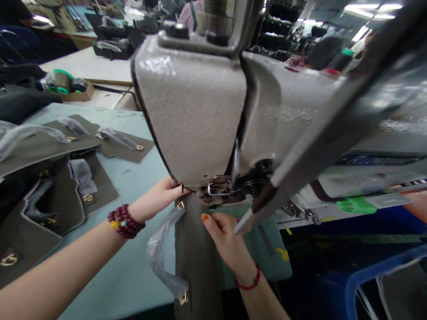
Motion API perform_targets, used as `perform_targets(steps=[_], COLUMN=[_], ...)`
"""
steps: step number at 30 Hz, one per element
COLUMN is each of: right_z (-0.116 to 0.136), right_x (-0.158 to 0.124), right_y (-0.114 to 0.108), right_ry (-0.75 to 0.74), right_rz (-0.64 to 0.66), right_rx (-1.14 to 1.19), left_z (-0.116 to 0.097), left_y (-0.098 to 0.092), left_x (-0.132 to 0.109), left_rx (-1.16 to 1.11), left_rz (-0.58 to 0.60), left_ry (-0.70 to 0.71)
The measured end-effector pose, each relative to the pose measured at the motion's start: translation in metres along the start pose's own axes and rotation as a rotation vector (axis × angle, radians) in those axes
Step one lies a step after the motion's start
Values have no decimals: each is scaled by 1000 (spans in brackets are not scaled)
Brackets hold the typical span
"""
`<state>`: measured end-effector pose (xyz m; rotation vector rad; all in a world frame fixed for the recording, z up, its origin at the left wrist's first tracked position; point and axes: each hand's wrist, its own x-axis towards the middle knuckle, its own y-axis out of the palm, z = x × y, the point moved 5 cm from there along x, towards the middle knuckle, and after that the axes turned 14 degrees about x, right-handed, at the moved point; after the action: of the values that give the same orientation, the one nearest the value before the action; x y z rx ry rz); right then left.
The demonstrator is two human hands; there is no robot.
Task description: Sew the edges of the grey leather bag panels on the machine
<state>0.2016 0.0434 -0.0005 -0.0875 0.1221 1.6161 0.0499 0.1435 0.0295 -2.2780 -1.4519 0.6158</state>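
A grey-brown bag panel [196,249] lies under the head of a sewing machine [190,102] and runs down past the table's front edge. Along its left side curves a plastic-wrapped handle [160,255] with gold-coloured metal fittings at both ends. My left hand [163,195] reaches to the panel's far end, its fingertips hidden behind the machine head. On the panel's right side is my right hand [225,233], its thumb bent at the edge. A slanting grey bar crosses in front of its fingers, so its grip does not show fully.
Several more panels with wrapped handles [80,173] are spread on the light-blue table [133,262] at left. Thread spools [63,82] stand in a box behind them. A blue bin [353,289] is at lower right. People work in the background.
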Motion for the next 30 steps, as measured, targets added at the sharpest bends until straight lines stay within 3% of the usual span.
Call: perform_targets(steps=[3, 7, 11, 14, 19, 24, 26, 27, 28, 30], right_z=[-5, -12, -19, -22, -26, -21, -2, 15, 37, 98], right_x=[-5, -11, -18, -21, -21, -25, -34, -39, -46, -69], right_y=[-1, -2, -1, -2, -1, 4, -21, -46, -80, -157], right_ry=[9, 43, 54, 61, 70, 14, -70, -133, -246, -594], right_rz=[7, 3, 1, -20, -53, -65, -127, -206, -362, -850], right_rx=[-1, -2, 7, 29, 32, -89, -167, -206, -275, -551], left_z=[16, 50, 65, 65, 44, 24, 25, 26, 28, 31], left_y=[0, -1, 20, 37, 47, 48, 50, 51, 51, 51], left_x=[-6, -34, -65, -69, -45, -29, -28, -28, -28, -28], left_rx=[-94, -95, -134, -58, -12, -249, -323, -334, -329, -295], left_rz=[40, -73, -92, -151, -270, -199, -174, -172, -179, -211], left_ry=[16, -146, -127, -50, 10, -4, -18, -20, -18, -5])
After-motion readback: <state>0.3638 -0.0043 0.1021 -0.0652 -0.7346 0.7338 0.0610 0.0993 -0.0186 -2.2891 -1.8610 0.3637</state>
